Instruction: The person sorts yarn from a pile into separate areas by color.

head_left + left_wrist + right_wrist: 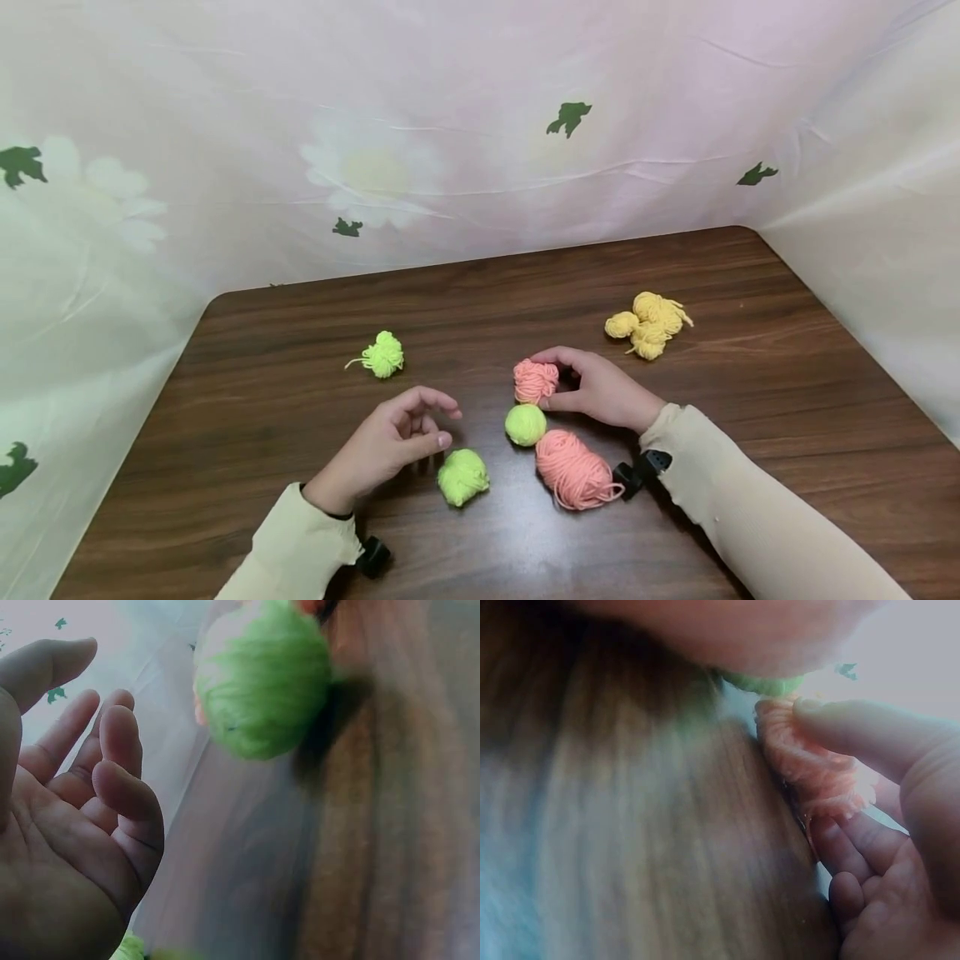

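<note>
My right hand (603, 387) grips a small coral yarn ball (535, 382) between thumb and fingers. In the right wrist view the coral yarn (810, 761) sits between the thumb and the fingertips, by the tabletop. Just in front of it lies a round yellow-green yarn ball (526, 425), and nearer still a larger coral yarn skein (574, 471). My left hand (392, 442) hovers with loosely bent fingers and holds nothing. Beside its thumb rests another yellow-green yarn ball (462, 477); the left wrist view shows a green ball (262, 679) apart from the fingers.
A small lime yarn bundle (382, 355) with a loose tail lies at the left of the dark wooden table (247, 400). Several yellow yarn balls (656, 321) are clustered at the back right. Patterned cloth (465, 167) hangs behind and beside the table.
</note>
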Motion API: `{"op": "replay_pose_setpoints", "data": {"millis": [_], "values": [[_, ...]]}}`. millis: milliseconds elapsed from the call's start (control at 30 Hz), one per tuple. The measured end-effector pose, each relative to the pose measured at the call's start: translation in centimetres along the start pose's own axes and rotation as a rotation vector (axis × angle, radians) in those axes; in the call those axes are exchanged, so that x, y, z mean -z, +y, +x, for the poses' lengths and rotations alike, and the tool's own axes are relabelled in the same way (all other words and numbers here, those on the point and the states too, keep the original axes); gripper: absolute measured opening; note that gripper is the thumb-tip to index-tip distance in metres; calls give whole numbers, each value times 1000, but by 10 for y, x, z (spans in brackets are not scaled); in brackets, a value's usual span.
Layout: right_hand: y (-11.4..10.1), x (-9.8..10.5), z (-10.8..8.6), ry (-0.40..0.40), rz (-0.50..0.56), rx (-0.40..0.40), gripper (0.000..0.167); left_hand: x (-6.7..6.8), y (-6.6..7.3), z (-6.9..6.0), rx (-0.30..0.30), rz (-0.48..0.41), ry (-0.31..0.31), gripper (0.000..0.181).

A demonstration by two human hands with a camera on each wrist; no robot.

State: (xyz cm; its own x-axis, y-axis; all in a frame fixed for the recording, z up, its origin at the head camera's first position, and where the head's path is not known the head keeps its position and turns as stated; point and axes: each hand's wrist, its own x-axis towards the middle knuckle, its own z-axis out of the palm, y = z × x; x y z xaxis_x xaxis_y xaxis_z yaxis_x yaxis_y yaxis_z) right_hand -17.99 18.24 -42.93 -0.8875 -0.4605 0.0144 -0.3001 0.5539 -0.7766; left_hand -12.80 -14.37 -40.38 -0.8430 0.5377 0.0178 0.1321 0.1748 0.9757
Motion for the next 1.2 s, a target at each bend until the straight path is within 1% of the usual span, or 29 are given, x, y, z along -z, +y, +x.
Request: {"op": "replay_pose_setpoints", "data": {"millis": [200, 333, 567, 867, 967, 1033, 1133, 1200], "values": [[1, 0, 0, -5, 5, -5, 57, -6, -1, -7, -11, -26, -28, 30], [3, 0, 0, -6, 3, -9, 57, -9, -4, -7, -16, -25, -47, 32], [4, 0, 0, -5, 5, -7, 57, -12, -8, -8, -15, -16, -60, 31], [4, -1, 1, -21, 9, -13, 58, -14, -16, -8, -40, -26, -70, 29], [4, 0, 1, -19, 7, -14, 57, -13, -16, -8, -37, -13, -80, 29], [3, 0, 1, -15, 4, -13, 57, -11, -16, -8, -33, 12, -90, 30], [3, 0, 1, -7, -3, -13, 57, -10, -17, -8, -16, 61, -104, 31], [3, -1, 2, -3, -9, -8, 57, -9, -18, -9, 8, 95, -113, 33]]}}
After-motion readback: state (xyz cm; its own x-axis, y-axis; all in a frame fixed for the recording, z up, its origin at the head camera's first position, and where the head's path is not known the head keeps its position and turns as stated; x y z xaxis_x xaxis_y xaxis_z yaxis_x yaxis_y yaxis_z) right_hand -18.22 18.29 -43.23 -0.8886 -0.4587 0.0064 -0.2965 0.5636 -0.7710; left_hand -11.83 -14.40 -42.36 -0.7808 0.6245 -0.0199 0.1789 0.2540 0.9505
